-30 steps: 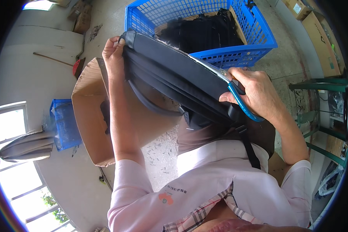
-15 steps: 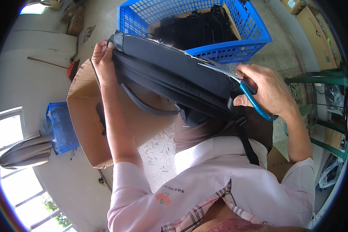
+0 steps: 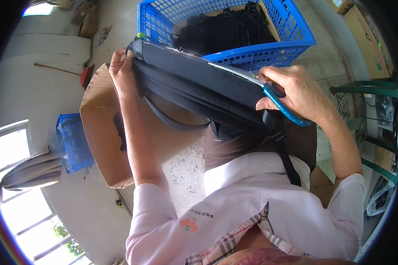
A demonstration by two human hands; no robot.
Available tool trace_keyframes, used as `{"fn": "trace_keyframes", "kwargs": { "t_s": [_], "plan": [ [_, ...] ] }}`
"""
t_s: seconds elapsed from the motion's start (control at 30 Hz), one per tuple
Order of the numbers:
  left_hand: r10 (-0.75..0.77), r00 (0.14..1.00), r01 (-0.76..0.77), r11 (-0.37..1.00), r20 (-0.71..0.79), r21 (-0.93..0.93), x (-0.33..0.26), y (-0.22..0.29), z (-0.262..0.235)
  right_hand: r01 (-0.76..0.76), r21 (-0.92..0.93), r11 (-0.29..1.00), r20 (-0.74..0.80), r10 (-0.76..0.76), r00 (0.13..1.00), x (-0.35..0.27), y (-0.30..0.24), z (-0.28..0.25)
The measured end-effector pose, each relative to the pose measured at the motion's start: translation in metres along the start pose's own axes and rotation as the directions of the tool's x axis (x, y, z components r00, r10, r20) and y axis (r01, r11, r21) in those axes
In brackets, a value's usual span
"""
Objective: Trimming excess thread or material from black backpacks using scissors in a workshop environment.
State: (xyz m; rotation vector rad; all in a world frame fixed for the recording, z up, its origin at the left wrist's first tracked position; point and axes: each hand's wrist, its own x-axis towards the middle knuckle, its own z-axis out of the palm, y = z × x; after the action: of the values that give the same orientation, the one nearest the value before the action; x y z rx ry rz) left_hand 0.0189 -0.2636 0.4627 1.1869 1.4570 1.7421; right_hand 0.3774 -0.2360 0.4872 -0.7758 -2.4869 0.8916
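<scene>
A black bag [image 3: 194, 75], with straps and a zip along its side, lies across my lap and slants down to the right. My left hand [image 3: 122, 67] is closed on its far left corner, thumb on top. In my right hand [image 3: 294, 90] is a pair of scissors [image 3: 281, 108] with blue handles. Their long silver blades lie along the bag's upper edge, pointing left, and look nearly closed. Pale threads or frayed material show along that edge. A black strap with a buckle [image 3: 277, 137] hangs from the bag's right end over my clothes.
Beyond the bag stands a blue plastic crate [image 3: 269, 53] holding black bags or fabric. An opened cardboard box [image 3: 99, 141] is under my left forearm. Scraps litter the floor [image 3: 181, 176]. A green metal rack [image 3: 367, 88] stands at the right, and a smaller blue crate [image 3: 75, 143] at the left.
My right hand and the scissors have moved left along the bag's upper edge. The blades appear closer together. My left hand keeps its hold on the corner.
</scene>
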Motion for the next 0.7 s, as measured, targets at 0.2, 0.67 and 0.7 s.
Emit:
{"fn": "trace_keyframes", "kwargs": {
  "t_s": [0.2,0.67,0.7],
  "plan": [
    [-0.024,0.999,0.024,1.0,-0.03,-0.017,0.0,-0.002,0.001,0.051,0.01,0.999,-0.082,-0.05,0.995,0.001,-0.002,0.003],
    [-0.037,0.997,0.036,0.999,-0.061,-0.023,-0.006,-0.011,-0.001,0.005,0.031,1.0,0.006,-0.006,1.0,0.009,-0.001,0.011],
    [-0.037,0.997,0.037,0.999,-0.066,-0.008,-0.006,-0.012,-0.003,0.018,0.071,0.997,-0.016,-0.017,1.0,0.009,0.0,0.015]
  ]
}}
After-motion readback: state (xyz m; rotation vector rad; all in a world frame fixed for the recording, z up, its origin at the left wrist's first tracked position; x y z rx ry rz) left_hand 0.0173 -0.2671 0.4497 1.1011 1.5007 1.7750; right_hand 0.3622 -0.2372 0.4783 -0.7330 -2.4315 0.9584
